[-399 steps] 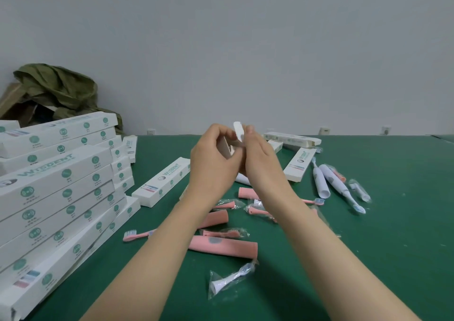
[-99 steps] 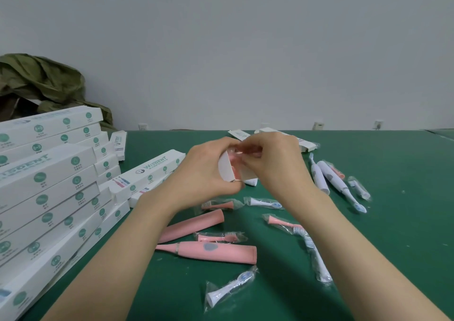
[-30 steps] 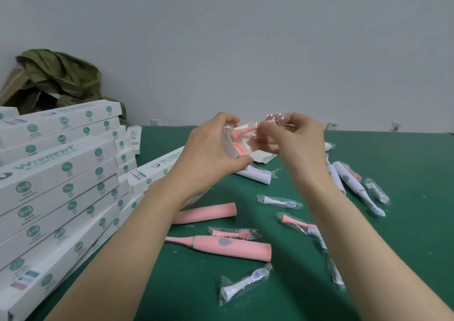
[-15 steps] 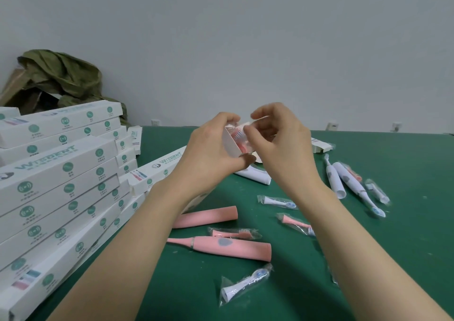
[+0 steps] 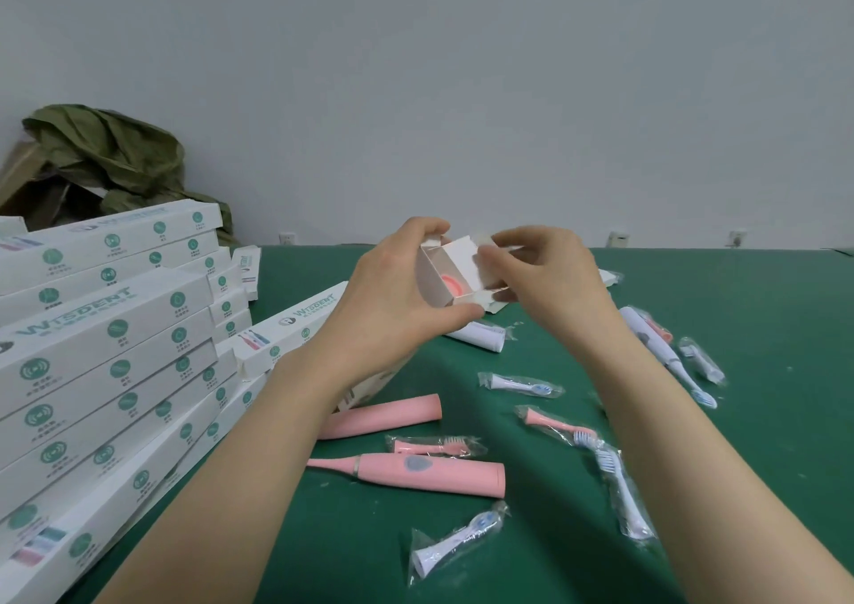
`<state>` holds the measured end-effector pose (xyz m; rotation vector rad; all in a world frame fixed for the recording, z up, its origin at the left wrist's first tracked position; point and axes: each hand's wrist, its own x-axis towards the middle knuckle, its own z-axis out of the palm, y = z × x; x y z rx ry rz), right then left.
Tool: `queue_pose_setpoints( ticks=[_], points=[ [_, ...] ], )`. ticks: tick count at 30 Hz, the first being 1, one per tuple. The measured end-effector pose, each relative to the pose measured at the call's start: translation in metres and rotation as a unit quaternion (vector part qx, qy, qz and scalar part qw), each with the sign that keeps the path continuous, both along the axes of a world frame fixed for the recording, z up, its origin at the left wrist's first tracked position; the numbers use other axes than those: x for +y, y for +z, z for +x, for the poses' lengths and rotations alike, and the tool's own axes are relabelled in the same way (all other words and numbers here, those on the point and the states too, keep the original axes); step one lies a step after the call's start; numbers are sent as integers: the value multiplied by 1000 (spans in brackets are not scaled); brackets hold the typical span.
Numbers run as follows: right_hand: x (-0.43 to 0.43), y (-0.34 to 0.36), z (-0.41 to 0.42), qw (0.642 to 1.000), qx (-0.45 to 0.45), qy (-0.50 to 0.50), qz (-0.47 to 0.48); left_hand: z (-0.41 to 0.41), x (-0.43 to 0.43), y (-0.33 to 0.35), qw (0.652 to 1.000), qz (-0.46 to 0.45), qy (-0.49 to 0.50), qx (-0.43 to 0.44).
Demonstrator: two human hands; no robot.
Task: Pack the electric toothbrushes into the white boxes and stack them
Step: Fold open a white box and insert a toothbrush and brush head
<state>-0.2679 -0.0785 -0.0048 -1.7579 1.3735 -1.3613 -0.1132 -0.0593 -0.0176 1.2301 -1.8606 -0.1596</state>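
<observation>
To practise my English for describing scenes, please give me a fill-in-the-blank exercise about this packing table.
The left hand holds an open white box with something ___ inside.
The stack of white boxes stands to the person's ___.
The pink toothbrush handle lies on the ___ table.
Missing words: pink; left; green.

Diffuse, moderately bright, even light from above. Faint soft-edged shadows fall on the green table (image 5: 762,307) at lower centre. Wide-angle distortion bows the stacked boxes (image 5: 106,354) at the left edge. Detail mildly soft throughout; small print on the boxes smeared.
</observation>
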Motion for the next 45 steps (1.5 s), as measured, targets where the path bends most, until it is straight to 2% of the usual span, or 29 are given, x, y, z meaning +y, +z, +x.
queue_pose_setpoints(
  ticks=[2, 4, 9, 14, 21, 24, 26, 28, 30, 34, 39, 45],
  points=[
    [4, 3, 2, 997, -58, 48, 13, -1, 1, -1, 999, 18, -20, -32],
    [7, 4, 5, 996, -63, 55, -6, -3, 0, -2, 999, 11, -14, -51],
    [10, 7, 7, 989, -121, 79, 1, -5, -1, -2, 992, -42, 2, 119],
    [11, 3, 13, 990, -129, 52, -23, -13, -3, -7, 984, -46, -22, 168],
    [13, -10, 36, 985, -143, 88, -24, -21, -8, -12, 971, -70, 40, 224],
    [12, -16, 38, 988, -115, 89, -58, -17, -13, -20, 984, -20, 6, 179],
    [8, -17, 34, 985, -150, 75, -39, -12, -20, -29, 991, -4, 36, 125],
    [2, -17, 26, 977, -204, 62, -6, -9, -26, -36, 992, 10, 72, 107],
    [-2, -19, 22, 972, -227, 61, 19, -8, -30, -43, 990, 16, 81, 118],
    [-5, -28, 24, 973, -227, 53, 2, -10, -32, -51, 985, -42, 89, 140],
    [-1, -32, 32, 985, -156, -7, -79, -15, -31, -52, 981, -68, 83, 161],
    [2, -30, 32, 987, -111, -10, -117, -17, -26, -47, 980, -83, 82, 162]
  ],
)
